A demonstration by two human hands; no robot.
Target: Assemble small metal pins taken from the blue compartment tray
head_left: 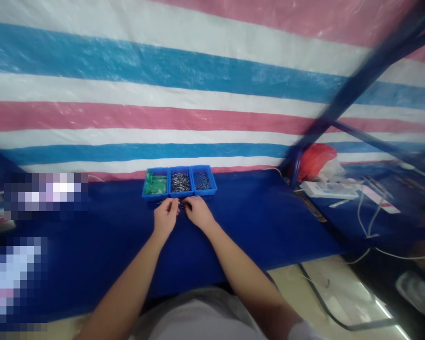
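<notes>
Close together in front of three blue bins, my left hand [165,215] and my right hand [199,211] are both closed in a pinch, fingertips nearly meeting. A thin, slender piece pokes out to the left of my left fingers, too small to name. Something small and dark shows at my right fingertips; its kind is unclear. The left bin [144,190] contains green pieces and clear plastic. Many short metal pieces [180,182] fill the middle bin, while the right bin [208,192] has fewer thin metal pieces [201,181].
The bins stand at the back of a blue-covered table [262,222], against a striped plastic sheet [184,113]. At right are a dark metal frame [336,106], a red bag [315,160], a white box [327,190] and loose cables. Part of another person shows at the right edge.
</notes>
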